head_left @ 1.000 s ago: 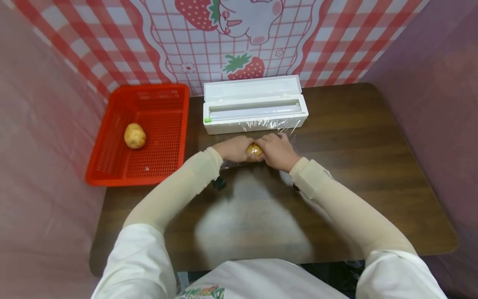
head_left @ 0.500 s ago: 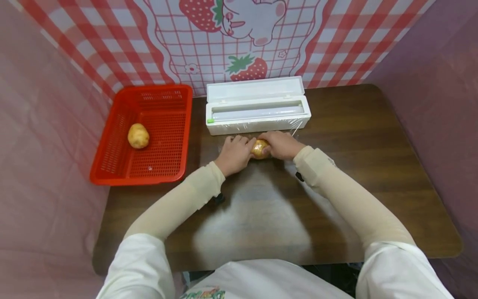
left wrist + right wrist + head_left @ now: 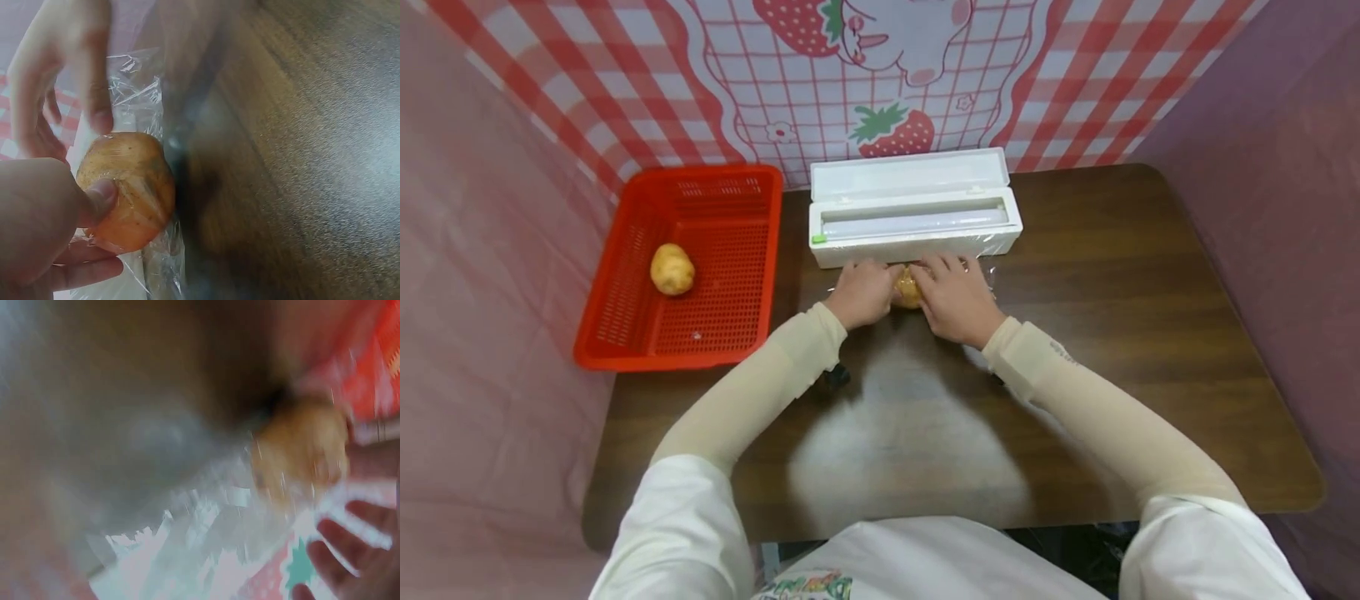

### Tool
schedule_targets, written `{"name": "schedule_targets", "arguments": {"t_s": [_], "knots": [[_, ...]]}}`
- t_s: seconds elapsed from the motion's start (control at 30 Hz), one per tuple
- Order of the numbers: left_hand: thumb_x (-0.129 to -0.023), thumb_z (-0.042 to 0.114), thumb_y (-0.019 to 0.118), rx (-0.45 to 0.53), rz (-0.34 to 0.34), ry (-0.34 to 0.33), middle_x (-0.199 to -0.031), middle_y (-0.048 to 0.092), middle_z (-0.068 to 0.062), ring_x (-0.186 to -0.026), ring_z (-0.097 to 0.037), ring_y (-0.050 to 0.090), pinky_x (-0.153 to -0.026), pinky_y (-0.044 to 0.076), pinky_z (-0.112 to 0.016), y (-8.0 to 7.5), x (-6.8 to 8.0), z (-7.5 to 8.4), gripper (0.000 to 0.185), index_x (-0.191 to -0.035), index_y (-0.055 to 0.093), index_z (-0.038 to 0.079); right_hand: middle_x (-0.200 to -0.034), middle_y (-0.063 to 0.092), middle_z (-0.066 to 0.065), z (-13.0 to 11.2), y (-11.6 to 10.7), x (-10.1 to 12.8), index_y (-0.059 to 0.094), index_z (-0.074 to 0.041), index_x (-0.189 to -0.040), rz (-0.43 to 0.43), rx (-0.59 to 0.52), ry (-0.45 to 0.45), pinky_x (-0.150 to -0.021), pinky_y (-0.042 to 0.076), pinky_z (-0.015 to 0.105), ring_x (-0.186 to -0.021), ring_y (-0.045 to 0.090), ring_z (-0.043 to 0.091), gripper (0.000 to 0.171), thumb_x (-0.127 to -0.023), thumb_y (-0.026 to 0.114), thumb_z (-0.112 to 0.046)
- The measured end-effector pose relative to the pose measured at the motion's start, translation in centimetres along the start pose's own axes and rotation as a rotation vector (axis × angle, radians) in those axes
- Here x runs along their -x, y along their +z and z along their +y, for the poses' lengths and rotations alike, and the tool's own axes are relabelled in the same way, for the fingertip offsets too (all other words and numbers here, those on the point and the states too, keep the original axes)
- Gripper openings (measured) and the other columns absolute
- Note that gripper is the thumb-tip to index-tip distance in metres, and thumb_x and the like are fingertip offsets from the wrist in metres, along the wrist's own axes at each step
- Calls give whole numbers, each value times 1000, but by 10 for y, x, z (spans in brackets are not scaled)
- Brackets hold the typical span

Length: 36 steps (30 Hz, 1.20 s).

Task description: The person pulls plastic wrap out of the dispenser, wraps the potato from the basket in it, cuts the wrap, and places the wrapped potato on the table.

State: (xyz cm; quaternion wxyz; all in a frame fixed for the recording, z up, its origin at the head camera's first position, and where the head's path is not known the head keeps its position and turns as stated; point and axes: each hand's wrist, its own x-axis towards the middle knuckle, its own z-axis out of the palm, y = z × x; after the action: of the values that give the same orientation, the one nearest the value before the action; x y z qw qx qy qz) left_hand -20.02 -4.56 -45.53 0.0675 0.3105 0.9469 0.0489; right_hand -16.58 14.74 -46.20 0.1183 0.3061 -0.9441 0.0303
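A potato (image 3: 908, 289) covered in clear plastic wrap sits between the two hands, just in front of the white wrap dispenser (image 3: 887, 252). My left hand (image 3: 862, 293) holds it; in the left wrist view its thumb presses on the wrapped potato (image 3: 140, 194) and other fingers come from beneath. Loose, crinkled plastic wrap (image 3: 140, 94) spreads past the potato. My right hand (image 3: 958, 302) has its fingers extended beside the potato, a fingertip right at its top in the left wrist view. The right wrist view is blurred, with spread fingers (image 3: 344, 550) near the potato (image 3: 300, 453).
At the left stands a red plastic basket (image 3: 730, 358) with an unwrapped potato (image 3: 672, 269) inside. The dispenser's lid (image 3: 910, 173) is raised toward the checkered backdrop (image 3: 1075, 83). The brown wooden table (image 3: 1120, 333) extends rightward.
The right hand was gripping the potato half a second ago; its fingers have since loosened and straightened across it. The potato and left hand have shifted slightly. The basket and dispenser stay put.
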Motion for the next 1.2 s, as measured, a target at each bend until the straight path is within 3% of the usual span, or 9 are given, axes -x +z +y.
{"name": "schedule_targets", "arguments": {"t_s": [0.1, 0.23, 0.43, 0.63, 0.9, 1.07, 1.2], "knots": [[-100, 30, 64, 18, -13, -11, -116, 70, -11, -102, -29, 62, -83, 48, -51, -2, -2, -1, 46, -141, 58, 11, -125, 56, 19, -7, 13, 8, 53, -2, -135, 90, 63, -19, -97, 40, 57, -115, 52, 38, 64, -81, 78, -27], [-101, 29, 63, 55, -38, -23, -124, 68, -11, -104, -28, 60, -83, 46, -49, -5, -3, -1, 47, -144, 56, 10, -127, 56, 19, -6, 26, 11, 47, -1, -141, 110, 101, 13, -100, 36, 58, -118, 52, 37, 80, -76, 85, -28], [-102, 32, 57, 30, -68, -44, -137, 61, -11, -114, -29, 55, -88, 43, -52, -7, -3, 0, 53, -149, 49, 11, -120, 62, 18, 2, 29, 2, 51, -1, -137, 113, 107, 12, -99, 35, 61, -114, 54, 37, 72, -79, 86, -26], [-100, 34, 53, -56, -47, -60, -149, 47, -14, -131, -33, 45, -97, 40, -58, -1, -2, 2, 62, -155, 38, 9, -120, 63, 20, 6, 22, -3, 53, -1, -137, 39, 68, 15, -103, 33, 64, -116, 54, 39, 68, -82, 83, -26], [-100, 35, 58, -128, 99, -2, -146, 46, -14, -129, -33, 45, -91, 42, -55, 7, 7, 3, 62, -152, 40, 7, -125, 61, 20, 14, 23, -13, 50, -3, -142, -64, 12, 49, -103, 31, 67, -121, 51, 40, 66, -87, 77, -28], [-100, 35, 59, -81, 79, -21, -152, 44, -8, -136, -32, 40, -95, 39, -58, 9, 10, -3, 67, -157, 33, 13, -129, 59, 21, 15, 18, -20, 48, -3, -144, -135, -25, 74, -103, 30, 69, -126, 47, 41, 66, -88, 73, -28], [-101, 35, 58, -47, 56, -33, -154, 42, -6, -138, -31, 37, -96, 38, -58, 9, 11, -8, 67, -159, 30, 15, -122, 63, 21, 9, 1, -31, 56, -1, -131, -191, -1, 110, -96, 39, 67, -117, 53, 42, 52, -89, 70, -29]]}}
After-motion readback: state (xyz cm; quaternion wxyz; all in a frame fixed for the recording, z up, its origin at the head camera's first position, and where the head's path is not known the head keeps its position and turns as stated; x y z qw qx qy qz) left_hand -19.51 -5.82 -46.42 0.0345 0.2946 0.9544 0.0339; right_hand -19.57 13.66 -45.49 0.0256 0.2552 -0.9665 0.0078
